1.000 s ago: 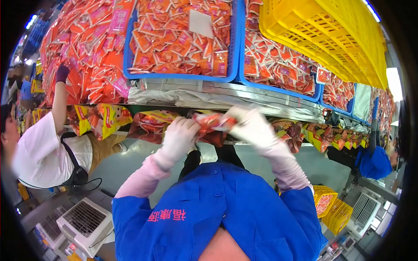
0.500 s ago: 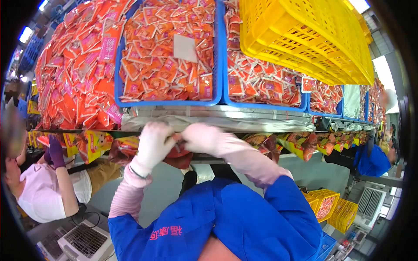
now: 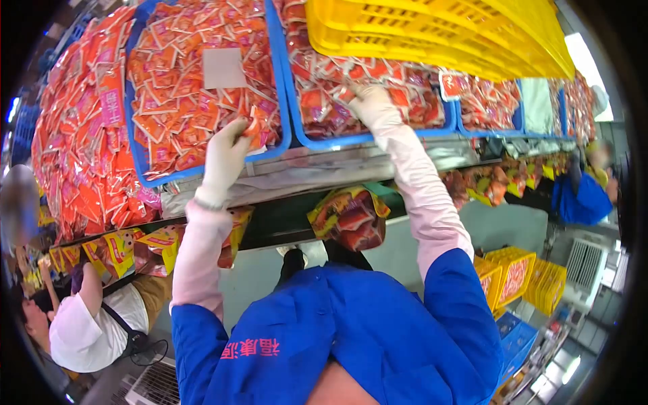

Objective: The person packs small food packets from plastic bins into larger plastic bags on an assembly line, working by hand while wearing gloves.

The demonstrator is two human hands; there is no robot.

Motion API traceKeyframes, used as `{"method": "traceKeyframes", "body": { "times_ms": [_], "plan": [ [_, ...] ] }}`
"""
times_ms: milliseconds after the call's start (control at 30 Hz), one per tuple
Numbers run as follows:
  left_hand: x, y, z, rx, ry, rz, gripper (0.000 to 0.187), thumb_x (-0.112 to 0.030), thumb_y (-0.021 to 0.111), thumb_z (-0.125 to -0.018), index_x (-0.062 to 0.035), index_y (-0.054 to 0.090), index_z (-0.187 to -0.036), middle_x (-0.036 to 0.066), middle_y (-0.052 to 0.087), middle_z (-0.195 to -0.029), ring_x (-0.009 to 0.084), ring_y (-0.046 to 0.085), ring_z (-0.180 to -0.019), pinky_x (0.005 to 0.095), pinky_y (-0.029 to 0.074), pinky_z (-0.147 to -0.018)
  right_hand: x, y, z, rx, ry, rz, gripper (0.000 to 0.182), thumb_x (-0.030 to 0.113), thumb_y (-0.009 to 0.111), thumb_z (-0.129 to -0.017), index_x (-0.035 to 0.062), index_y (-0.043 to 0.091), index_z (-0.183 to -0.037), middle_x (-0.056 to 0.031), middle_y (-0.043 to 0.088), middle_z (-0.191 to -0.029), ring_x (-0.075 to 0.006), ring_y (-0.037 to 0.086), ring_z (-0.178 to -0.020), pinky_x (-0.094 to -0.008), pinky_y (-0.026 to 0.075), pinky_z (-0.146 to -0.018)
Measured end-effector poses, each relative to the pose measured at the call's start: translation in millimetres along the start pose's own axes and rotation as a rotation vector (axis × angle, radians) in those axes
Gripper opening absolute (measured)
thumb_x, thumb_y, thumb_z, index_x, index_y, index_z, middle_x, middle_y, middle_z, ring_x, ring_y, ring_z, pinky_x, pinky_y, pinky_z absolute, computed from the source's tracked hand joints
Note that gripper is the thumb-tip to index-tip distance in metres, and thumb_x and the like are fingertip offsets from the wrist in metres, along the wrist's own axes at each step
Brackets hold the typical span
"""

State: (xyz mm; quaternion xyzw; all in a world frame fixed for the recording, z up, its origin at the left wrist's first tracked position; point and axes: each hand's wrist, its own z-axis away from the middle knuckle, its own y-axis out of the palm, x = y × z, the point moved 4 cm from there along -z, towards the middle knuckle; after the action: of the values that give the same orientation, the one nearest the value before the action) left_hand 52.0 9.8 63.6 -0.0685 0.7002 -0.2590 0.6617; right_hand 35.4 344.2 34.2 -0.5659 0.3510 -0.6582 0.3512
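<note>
My left hand (image 3: 226,154), in a white glove, pinches a small orange sachet (image 3: 254,124) above the front edge of a blue crate (image 3: 287,120) full of similar sachets. My right hand (image 3: 372,106), also gloved, reaches into the second blue crate (image 3: 378,137), its bent fingers closed at a red-and-white sachet (image 3: 343,96) among the pile. Some of the fingertips are blurred. Below and between my forearms, an open yellow-and-red bag (image 3: 351,219) sits at the dark belt's edge, with red packets showing at its mouth.
Yellow crates (image 3: 439,34) overhang the second blue crate. A white card (image 3: 224,68) lies on the first crate's sachets. More bags (image 3: 158,248) line the belt (image 3: 280,228). Co-workers stand at left (image 3: 101,324) and far right (image 3: 584,196). Yellow crates (image 3: 509,273) stand on the floor.
Both hands have moved from a bag at the belt up to the blue crates, the right one farther right. The left now holds a sachet. The view has shifted, and the bags have moved.
</note>
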Motion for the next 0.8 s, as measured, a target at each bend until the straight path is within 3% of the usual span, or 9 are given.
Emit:
{"method": "traceKeyframes", "body": {
  "times_ms": [67, 233, 300, 367, 400, 500, 567, 667, 800],
  "plan": [
    [-58.6, 7.3, 51.6, 0.227, -0.055, 0.393, 0.021, 0.005, 0.064, -0.086, -0.0011, 0.068, -0.106, 0.014, 0.07, -0.092, 0.0233, 0.068, -0.082, 0.0296, 0.054, -0.077, 12.9, -41.5, 46.1, -0.071, 0.032, -0.383, 0.031, 0.022, 0.065, -0.092, 0.0043, 0.071, -0.116, -0.0072, 0.072, -0.088, -0.0116, 0.063, -0.077, -0.0293, 0.053, -0.074],
    [-87.7, 95.7, 153.1, 0.408, 0.672, -0.231, 0.02, -0.011, 0.073, -0.08, -0.0078, 0.067, -0.099, 0.009, 0.071, -0.098, 0.0257, 0.068, -0.093, 0.0367, 0.053, -0.086, 65.7, -65.8, 171.0, 0.246, 0.1, -0.972, 0.024, 0.017, 0.065, -0.093, 0.0021, 0.071, -0.112, -0.0022, 0.071, -0.093, -0.0059, 0.06, -0.079, -0.0225, 0.047, -0.069],
    [-59.1, 116.9, 164.7, 0.528, 0.519, -0.561, 0.037, -0.023, 0.078, -0.078, -0.009, 0.067, -0.111, 0.009, 0.069, -0.108, 0.0262, 0.063, -0.114, 0.0451, 0.044, -0.105, 106.6, -46.3, 216.0, 0.456, 0.035, -0.787, 0.029, 0.018, 0.07, -0.091, 0.003, 0.07, -0.115, -0.0071, 0.075, -0.095, -0.013, 0.068, -0.082, -0.0292, 0.052, -0.073],
    [-48.6, 101.7, 173.9, 0.648, 0.545, -0.724, 0.046, -0.029, 0.08, -0.076, -0.0087, 0.067, -0.115, 0.01, 0.069, -0.112, 0.0261, 0.059, -0.12, 0.0562, 0.035, -0.113, 89.0, 19.4, 236.9, 0.306, -0.281, -0.151, 0.026, 0.026, 0.061, -0.095, 0.0047, 0.07, -0.107, -0.0247, 0.071, -0.094, -0.0343, 0.071, -0.089, -0.0445, 0.055, -0.079],
    [-43.3, 90.7, 178.6, 0.705, 0.569, -0.77, 0.044, -0.029, 0.079, -0.077, -0.0089, 0.068, -0.115, 0.01, 0.069, -0.112, 0.0256, 0.058, -0.122, 0.0584, 0.033, -0.114, 83.8, 46.4, 242.0, 0.422, -0.231, 0.253, 0.015, 0.019, 0.06, -0.096, 0.008, 0.069, -0.101, -0.0206, 0.072, -0.094, -0.0375, 0.071, -0.09, -0.0468, 0.056, -0.078],
    [-33.4, 86.0, 184.8, 0.578, 0.784, -0.776, 0.013, -0.018, 0.068, -0.079, -0.0103, 0.068, -0.089, 0.007, 0.067, -0.089, 0.024, 0.064, -0.098, 0.0548, 0.037, -0.113, 103.7, 117.5, 236.1, 0.815, -0.127, 0.478, 0.023, 0.027, 0.058, -0.092, 0.011, 0.072, -0.102, -0.0152, 0.075, -0.098, -0.0324, 0.073, -0.093, -0.0471, 0.057, -0.08],
    [-38.8, 86.9, 184.9, 0.398, 0.92, -0.639, 0.005, -0.012, 0.061, -0.075, -0.0117, 0.06, -0.07, 0.005, 0.06, -0.068, 0.0228, 0.063, -0.075, 0.0516, 0.042, -0.11, 96.2, 172.7, 216.0, 0.899, -0.076, 0.468, 0.034, 0.027, 0.057, -0.094, 0.0121, 0.071, -0.121, -0.0138, 0.074, -0.114, -0.031, 0.071, -0.104, -0.0436, 0.056, -0.087],
    [-32.1, 80.7, 184.4, 0.442, 0.826, -0.723, 0.004, -0.011, 0.061, -0.075, -0.0113, 0.062, -0.071, 0.005, 0.061, -0.07, 0.0226, 0.064, -0.078, 0.053, 0.043, -0.109, 86.8, 210.5, 201.3, 0.892, -0.099, 0.529, 0.035, 0.027, 0.051, -0.097, 0.0128, 0.069, -0.123, -0.0133, 0.073, -0.115, -0.0308, 0.071, -0.104, -0.0437, 0.057, -0.087],
    [-38.0, 44.3, 161.4, 0.437, 0.701, -0.799, 0.005, -0.017, 0.066, -0.074, -0.0127, 0.067, -0.076, 0.004, 0.062, -0.071, 0.0233, 0.066, -0.08, 0.0539, 0.043, -0.105, 120.7, 95.1, 200.9, 0.918, -0.232, 0.525, 0.036, 0.028, 0.044, -0.101, 0.0136, 0.066, -0.127, -0.0126, 0.072, -0.115, -0.0305, 0.071, -0.104, -0.0437, 0.057, -0.086]
  ]
}}
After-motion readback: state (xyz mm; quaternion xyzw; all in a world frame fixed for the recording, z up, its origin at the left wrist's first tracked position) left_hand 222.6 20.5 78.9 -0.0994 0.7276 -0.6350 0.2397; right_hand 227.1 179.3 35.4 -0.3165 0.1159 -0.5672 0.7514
